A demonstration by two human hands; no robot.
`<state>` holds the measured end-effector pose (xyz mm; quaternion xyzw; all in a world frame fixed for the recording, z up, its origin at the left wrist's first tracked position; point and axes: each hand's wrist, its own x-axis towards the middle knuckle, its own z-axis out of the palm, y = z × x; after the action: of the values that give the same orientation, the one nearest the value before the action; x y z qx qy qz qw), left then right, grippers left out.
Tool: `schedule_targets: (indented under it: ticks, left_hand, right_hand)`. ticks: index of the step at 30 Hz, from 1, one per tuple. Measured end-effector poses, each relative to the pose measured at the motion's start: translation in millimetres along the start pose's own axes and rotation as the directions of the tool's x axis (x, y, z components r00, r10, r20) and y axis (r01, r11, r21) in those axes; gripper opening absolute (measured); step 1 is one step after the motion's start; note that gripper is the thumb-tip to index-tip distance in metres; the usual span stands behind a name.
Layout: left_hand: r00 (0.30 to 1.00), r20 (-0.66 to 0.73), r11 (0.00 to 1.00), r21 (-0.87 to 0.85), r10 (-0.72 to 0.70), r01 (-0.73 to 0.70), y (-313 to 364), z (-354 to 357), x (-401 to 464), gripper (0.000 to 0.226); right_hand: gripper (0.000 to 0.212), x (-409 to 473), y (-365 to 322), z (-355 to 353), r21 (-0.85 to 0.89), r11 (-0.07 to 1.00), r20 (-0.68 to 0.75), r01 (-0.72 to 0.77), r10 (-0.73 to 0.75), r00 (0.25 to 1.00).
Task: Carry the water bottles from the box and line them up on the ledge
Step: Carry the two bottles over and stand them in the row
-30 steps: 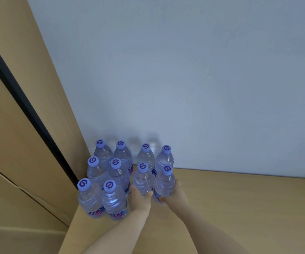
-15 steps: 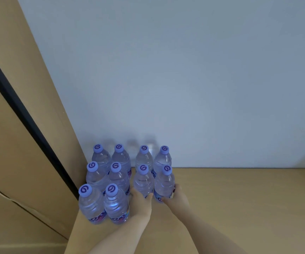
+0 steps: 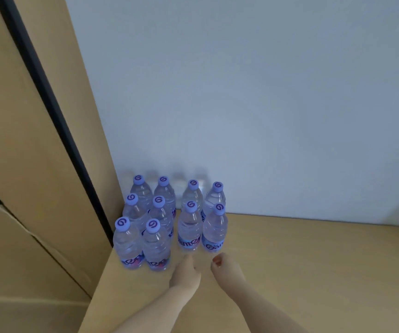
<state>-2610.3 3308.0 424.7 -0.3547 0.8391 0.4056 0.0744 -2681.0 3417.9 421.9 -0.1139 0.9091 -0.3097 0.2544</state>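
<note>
Overall, head view: ten clear ribbed plastic water bottles with purple caps (image 3: pixel 190 227) stand upright, long axes vertical, clustered at the far left of the smooth tan wooden ledge (image 3: pixel 313 272) against the pale wall (image 3: pixel 241 92). Left hand (image 3: pixel 186 272) and right hand (image 3: pixel 224 266) lie just near of them, holding nothing; finger spread cannot be told.

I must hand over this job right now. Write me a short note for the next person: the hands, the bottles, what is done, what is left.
Left hand: holds nothing, close in front of the bottles, apart from them.
Right hand: holds nothing, beside the left.
Bottles: ten water bottles stand upright on the wooden ledge, in four columns against the wall; the two left columns have three each, the two right columns two each.
Done: ten bottles placed.
Left: the box is out of view, so I cannot tell how many remain; the ledge has free space to the right.
</note>
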Motion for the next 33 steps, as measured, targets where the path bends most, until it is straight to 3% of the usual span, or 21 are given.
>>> schedule_targets:
  ticks: [6, 11, 15, 19, 26, 33]
  left_hand:
    - [0.999, 0.026, 0.949, 0.314, -0.029, 0.019, -27, -3, -42, 0.016]
    - [0.988, -0.072, 0.905, 0.398, -0.135, 0.153, -67, -19, -96, 0.023]
    - [0.943, -0.155, 0.889, 0.317, -0.294, 0.329, -119, -48, -145, 0.015]
    - [0.855, -0.248, 0.847, 0.176, -0.455, 0.502, -172, -82, -187, 0.027]
    - [0.75, -0.321, 0.778, 0.057, -0.579, 0.625, -270, -139, -248, 0.033]
    - [0.638, -0.422, 0.723, -0.063, -0.644, 0.688, -386, -212, -327, 0.03]
  right_hand:
    - [0.024, -24, -2, 16, -0.112, 0.986, 0.227, 0.126, -0.098, 0.969]
    - [0.029, -50, -12, 41, -0.241, 0.917, 0.381, 0.317, -0.21, 0.9]
    - [0.032, -79, -34, 74, -0.304, 0.82, 0.504, 0.485, -0.294, 0.812]
    - [0.032, -112, -71, 108, -0.32, 0.711, 0.581, 0.626, -0.375, 0.723]
    - [0.019, -176, -157, 190, -0.306, 0.534, 0.705, 0.788, -0.429, 0.565]
    - [0.026, -263, -250, 296, -0.296, 0.312, 0.799, 0.903, -0.438, 0.413]
